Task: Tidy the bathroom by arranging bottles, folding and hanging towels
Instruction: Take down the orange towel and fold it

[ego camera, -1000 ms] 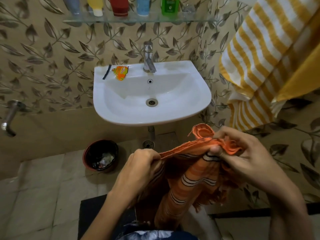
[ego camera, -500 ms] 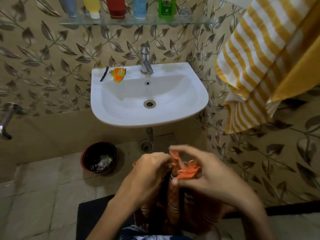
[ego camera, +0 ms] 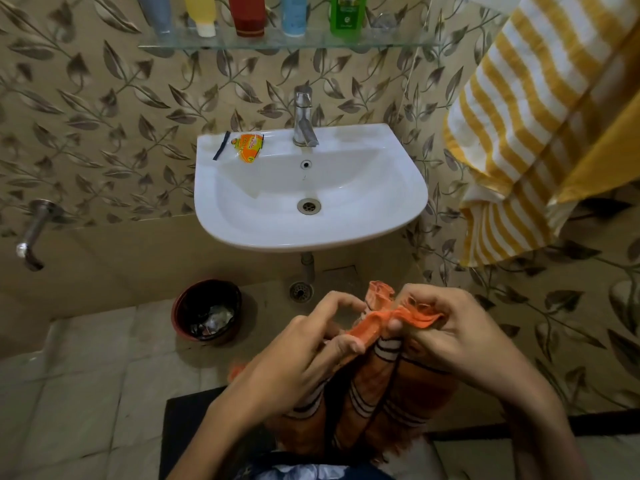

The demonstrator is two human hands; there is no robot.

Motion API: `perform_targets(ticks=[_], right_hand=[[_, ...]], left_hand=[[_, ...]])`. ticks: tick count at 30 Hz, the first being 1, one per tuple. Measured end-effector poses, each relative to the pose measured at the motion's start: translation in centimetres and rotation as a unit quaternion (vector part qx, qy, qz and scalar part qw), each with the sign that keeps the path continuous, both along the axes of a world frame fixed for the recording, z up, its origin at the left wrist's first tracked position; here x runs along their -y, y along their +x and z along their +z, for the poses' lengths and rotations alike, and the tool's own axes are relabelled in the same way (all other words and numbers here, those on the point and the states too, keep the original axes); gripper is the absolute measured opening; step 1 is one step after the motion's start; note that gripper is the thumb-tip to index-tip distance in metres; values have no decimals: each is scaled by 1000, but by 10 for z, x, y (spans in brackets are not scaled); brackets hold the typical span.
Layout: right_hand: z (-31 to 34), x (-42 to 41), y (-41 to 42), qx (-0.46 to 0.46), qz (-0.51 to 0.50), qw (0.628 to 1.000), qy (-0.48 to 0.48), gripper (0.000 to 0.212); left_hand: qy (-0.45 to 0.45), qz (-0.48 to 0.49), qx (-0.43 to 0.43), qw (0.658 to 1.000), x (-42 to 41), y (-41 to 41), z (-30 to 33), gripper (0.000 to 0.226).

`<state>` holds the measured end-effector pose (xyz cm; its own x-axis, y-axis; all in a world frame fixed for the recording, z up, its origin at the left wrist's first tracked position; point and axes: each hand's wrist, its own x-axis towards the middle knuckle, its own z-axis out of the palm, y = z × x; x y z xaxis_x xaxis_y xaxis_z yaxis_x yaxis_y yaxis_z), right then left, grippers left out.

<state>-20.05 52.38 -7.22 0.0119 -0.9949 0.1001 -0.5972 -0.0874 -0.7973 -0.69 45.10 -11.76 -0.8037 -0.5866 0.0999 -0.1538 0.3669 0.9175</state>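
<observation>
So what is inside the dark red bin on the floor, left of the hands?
The bin holds crumpled shiny wrappers or paper scraps; the exact kind is unclear. Its bottom is hidden under them.

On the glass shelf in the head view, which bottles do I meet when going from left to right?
Grey bottle → yellow bottle → red bottle → blue bottle → green bottle.

both forearms bare, no sleeves showing; left hand (ego camera: pixel 294 355) and right hand (ego camera: pixel 460 334) ringless, bit of dark blue-white clothing at bottom edge
</observation>
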Motion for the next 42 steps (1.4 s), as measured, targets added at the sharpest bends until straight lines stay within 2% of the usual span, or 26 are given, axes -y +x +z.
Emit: perform_targets(ticks=[2,4,6,10,14,18,20,22,23,25,27,29,33,35,37,42], right_hand=[[2,-1,-3,-8,-3,1000,-12,11],[3,-3,-7,-27,-15,999,-24,32],[5,-6,-11,-38,-33,998,-28,40],[7,-10,-20,-67,-73,994,-39,36],[8,-14,-33,-99,-150,983,-30,31],[3,-8,-30,-166,-213,962,46,33],[1,-8,-21,-154,-185,967,87,48],[0,-9,-4,-43,-82,989,116,57],[0,-8,6,4,-29,991,130,54],[-7,-5,18,-2,28,991,131,39],[-11,1,22,-68,32,991,106,9],[-14,2,20,-85,22,992,96,15],[-16,-1,13,-57,-1,995,87,12],[-16,-2,12,-43,-10,996,74,18],[-16,-2,10,-36,-22,997,58,27],[-18,-2,3,-42,-45,997,43,27]], left_hand=[[1,-12,12,1000,2,0,0,29],[-19,-21,27,999,4,1,0,27],[-37,-26,42,998,7,4,1,31],[-66,-21,86,994,13,14,-2,43],[-114,2,110,987,16,20,1,44],[-153,35,127,979,13,13,6,40],[-169,38,132,976,11,7,8,38],[-172,30,131,976,9,2,11,39],[-171,22,128,977,8,0,12,39],[-165,11,120,979,7,-3,15,38],[-165,8,119,979,8,-3,15,43],[-162,7,126,979,9,-1,15,49],[-124,4,150,981,10,7,15,48],[-125,10,163,979,9,11,15,53],[-140,15,163,976,8,16,15,49],[-133,15,163,977,5,24,23,26]])
